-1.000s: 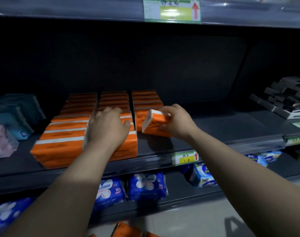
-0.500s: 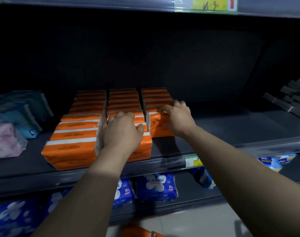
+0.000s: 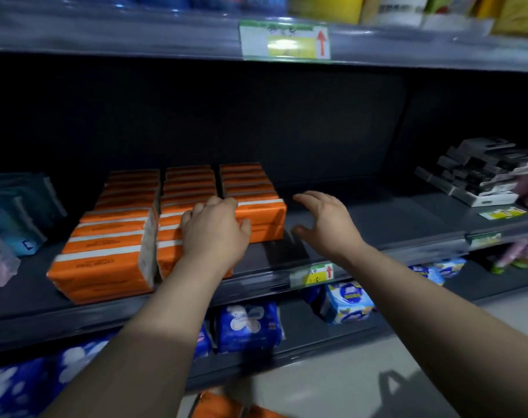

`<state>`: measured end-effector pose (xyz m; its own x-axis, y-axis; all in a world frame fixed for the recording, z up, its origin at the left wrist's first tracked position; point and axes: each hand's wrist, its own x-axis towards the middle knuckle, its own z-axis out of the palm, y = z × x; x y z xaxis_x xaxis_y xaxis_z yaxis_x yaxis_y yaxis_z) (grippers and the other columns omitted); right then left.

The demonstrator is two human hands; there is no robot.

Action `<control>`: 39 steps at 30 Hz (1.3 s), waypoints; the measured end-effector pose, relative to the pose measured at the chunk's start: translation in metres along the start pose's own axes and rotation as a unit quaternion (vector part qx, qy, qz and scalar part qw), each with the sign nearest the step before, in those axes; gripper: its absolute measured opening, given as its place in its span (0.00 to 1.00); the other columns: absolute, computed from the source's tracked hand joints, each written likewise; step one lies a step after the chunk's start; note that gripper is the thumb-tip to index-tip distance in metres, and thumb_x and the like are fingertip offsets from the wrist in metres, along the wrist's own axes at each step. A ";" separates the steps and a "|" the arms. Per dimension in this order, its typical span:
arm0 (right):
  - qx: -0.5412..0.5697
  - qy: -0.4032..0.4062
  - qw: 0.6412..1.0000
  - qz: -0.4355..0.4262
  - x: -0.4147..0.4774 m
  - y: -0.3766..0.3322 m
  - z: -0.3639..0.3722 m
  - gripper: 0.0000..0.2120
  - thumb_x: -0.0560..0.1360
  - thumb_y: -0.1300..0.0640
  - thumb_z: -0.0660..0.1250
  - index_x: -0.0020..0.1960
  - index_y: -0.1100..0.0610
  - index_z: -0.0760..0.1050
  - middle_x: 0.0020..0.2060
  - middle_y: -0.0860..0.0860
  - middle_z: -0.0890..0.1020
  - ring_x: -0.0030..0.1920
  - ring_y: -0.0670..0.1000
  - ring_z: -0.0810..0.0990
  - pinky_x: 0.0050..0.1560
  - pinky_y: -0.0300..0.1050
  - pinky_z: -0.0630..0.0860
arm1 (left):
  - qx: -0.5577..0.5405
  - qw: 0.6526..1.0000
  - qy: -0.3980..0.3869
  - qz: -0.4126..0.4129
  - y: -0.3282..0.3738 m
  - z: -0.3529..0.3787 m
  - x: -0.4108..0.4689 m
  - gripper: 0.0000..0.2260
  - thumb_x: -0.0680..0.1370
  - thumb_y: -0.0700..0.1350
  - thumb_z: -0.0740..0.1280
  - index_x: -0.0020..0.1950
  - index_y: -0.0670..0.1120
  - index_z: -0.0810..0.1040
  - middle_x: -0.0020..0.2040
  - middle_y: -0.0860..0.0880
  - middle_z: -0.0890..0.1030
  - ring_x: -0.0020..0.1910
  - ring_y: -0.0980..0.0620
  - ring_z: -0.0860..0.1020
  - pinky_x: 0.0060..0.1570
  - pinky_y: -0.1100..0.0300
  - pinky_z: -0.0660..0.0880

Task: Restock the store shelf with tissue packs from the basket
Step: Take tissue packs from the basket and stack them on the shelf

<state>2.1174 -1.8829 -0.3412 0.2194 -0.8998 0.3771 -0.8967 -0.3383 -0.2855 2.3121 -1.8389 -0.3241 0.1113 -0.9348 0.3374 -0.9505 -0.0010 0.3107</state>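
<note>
Head view, stock check as I read it from my remote seat.

- Dark grey metal store shelf [image 3: 377, 218]: holds the orange plastic-wrapped tissue packs with white stripes [image 3: 106, 260], standing in three rows front to back.
- Left row and middle row: both reach close to the shelf lip.
- Right row: its front pack [image 3: 261, 220] stands further back, with bare shelf before it and a long bare stretch to its right.
- Left hand [image 3: 214, 233]: lies palm-down on the front of the middle row, fingers bent over the top edge, thumb touching the right row's front pack. It presses rather than pinches, as far as I can see.
- Right hand [image 3: 323, 218]: fingers spread and holding nothing, just beside the right row's front pack and apart from it.
- Further orange packs [image 3: 226, 407]: at the bottom edge, below the shelves. I take these for the basket's load, though the basket itself is not clear to me.
- Surroundings: yellow price tag [image 3: 312, 274] on the shelf lip, blue-and-white soft packs [image 3: 247, 325] on the lower shelf, black-and-white boxes [image 3: 479, 176] at far right.

Progress, my judgement: well under way. Three rows are stocked, but the right row is short and stock remains below.
</note>
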 end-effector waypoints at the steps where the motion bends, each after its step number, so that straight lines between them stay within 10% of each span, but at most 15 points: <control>1: -0.007 -0.001 1.000 0.007 -0.009 0.007 -0.005 0.30 0.68 0.52 0.73 0.69 0.55 0.70 0.67 0.55 0.73 0.68 0.56 0.70 0.70 0.50 0.62 | 0.003 1.000 -0.002 0.013 0.008 0.000 -0.003 0.17 0.76 0.54 0.63 0.62 0.49 0.75 0.60 0.46 0.76 0.60 0.42 0.73 0.60 0.50 0.67; 20: -0.128 -0.072 0.949 0.278 -0.304 0.234 -0.127 0.30 0.70 0.48 0.71 0.70 0.50 0.69 0.65 0.51 0.76 0.67 0.54 0.71 0.67 0.51 0.66 | -0.051 0.929 -0.148 0.335 0.261 0.122 -0.133 0.15 0.75 0.53 0.63 0.59 0.49 0.76 0.57 0.47 0.78 0.57 0.43 0.75 0.55 0.52 0.71; 39: -0.014 -0.164 0.868 0.469 -0.446 0.347 -0.113 0.27 0.70 0.51 0.69 0.69 0.47 0.70 0.62 0.52 0.78 0.63 0.55 0.75 0.61 0.49 0.72 | 0.028 0.793 -0.461 0.396 0.384 0.324 -0.277 0.19 0.68 0.52 0.71 0.57 0.49 0.75 0.55 0.47 0.79 0.55 0.44 0.78 0.52 0.51 0.77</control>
<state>1.6645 -1.5676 -0.5095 -0.5180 -0.8077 -0.2814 -0.7483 0.5874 -0.3084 1.8227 -1.6954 -0.5863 -0.7624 -0.5124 -0.3953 -0.6307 0.7250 0.2766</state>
